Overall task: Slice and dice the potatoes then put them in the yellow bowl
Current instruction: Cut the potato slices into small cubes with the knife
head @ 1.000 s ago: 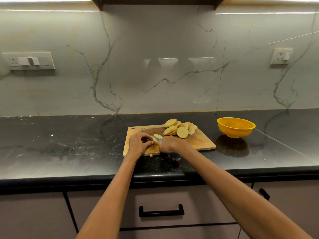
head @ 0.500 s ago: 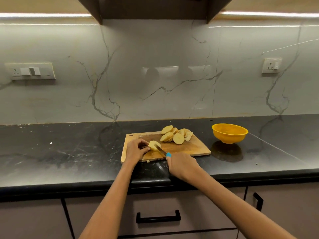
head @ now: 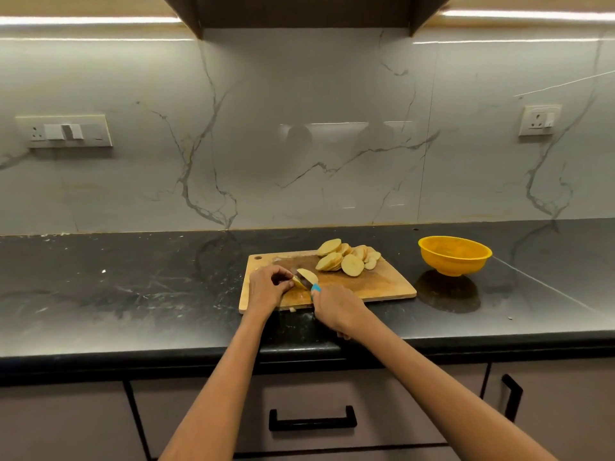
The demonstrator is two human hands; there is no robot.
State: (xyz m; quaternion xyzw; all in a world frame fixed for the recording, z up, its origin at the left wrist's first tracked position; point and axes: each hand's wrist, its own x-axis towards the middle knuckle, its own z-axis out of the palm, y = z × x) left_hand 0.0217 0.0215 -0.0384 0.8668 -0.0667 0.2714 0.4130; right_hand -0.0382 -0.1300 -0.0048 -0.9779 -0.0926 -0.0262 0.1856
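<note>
L hand [head: 268,289] pinches potato piece [head: 305,277]; R hand [head: 332,306] grips knife [head: 314,287]; no legible writing.

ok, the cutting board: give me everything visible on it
The cutting board is a light wooden rectangle with rounded corners and a small hole at its far left corner, lying flat on the black counter, left of the yellow bowl and apart from it. Its middle looks darker, stained or damp. A pile of potato slices sits at its far edge. Near its left end the left hand holds a potato piece while the right hand grips a blue-handled knife.
</note>
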